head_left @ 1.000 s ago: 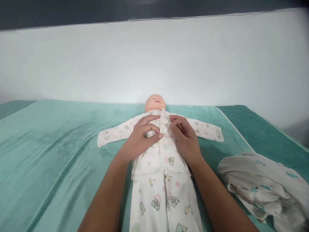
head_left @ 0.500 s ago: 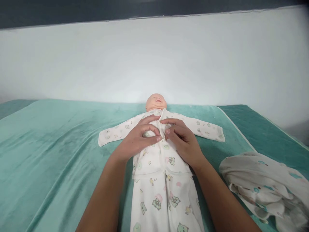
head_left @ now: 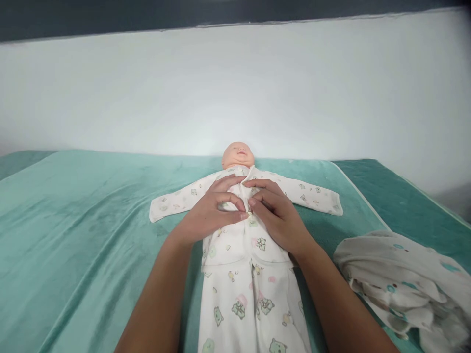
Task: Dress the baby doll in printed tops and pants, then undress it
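A baby doll [head_left: 238,155] lies on its back with its head toward the wall and its sleeves spread wide. It wears a white printed baby jacket [head_left: 228,247] and matching pants [head_left: 253,309]. Both my hands meet at the jacket's front edge, over the doll's chest. My left hand [head_left: 221,201] pinches the edge between thumb and index finger, beside a small button [head_left: 249,215]. From the other side, my right hand [head_left: 274,208] has thumb and fingers closed on the same front edge. Fabric and fingers partly hide the fastening.
A green cloth [head_left: 91,235] with soft folds covers the surface under the doll. Crumpled white printed fabric [head_left: 401,279] lies at the right. A darker green cloth [head_left: 401,196] shows at the far right, and a pale wall [head_left: 235,88] rises behind.
My left thumb has shifted slightly to the right along the jacket edge, and my right thumb and fingers have moved a little left. The button now shows more plainly. The doll stays put.
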`<state>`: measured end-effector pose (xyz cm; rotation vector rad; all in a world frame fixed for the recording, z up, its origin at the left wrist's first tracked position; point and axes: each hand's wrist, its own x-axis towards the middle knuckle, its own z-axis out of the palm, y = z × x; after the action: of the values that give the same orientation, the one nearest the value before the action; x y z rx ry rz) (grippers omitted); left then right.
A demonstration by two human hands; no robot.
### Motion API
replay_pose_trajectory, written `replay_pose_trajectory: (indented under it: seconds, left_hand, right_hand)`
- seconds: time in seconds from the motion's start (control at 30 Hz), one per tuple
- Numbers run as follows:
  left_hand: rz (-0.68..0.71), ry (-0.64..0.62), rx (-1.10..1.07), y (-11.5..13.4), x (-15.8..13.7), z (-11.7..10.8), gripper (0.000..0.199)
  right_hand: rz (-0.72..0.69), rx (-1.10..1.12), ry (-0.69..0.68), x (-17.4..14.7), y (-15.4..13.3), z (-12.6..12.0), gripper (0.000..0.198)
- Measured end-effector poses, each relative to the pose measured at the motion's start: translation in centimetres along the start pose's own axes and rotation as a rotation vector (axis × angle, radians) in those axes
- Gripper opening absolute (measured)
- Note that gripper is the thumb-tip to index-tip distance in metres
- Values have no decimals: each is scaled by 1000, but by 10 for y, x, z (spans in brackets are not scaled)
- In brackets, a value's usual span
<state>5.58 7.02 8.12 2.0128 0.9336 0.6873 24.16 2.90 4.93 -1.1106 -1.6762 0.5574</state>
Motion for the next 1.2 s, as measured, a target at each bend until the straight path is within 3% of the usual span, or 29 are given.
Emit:
replay_pose_trajectory:
  seconds: [0.57, 0.8, 0.97, 1.2]
  left_hand:
    - [22, 24, -33, 1, 0, 3, 9]
    - [61, 37, 32, -2, 1, 3, 9]
    - [72, -16, -5, -4, 1, -1, 7]
    - [85, 11, -68, -3, 1, 0, 8]
  right_hand:
    - [4, 59, -147, -2, 1, -9, 21]
    - [-48, 78, -162, -1, 3, -11, 19]
    - [-55, 80, -172, -1, 3, -11, 16]
    - [-30, 112, -120, 0, 3, -9, 15]
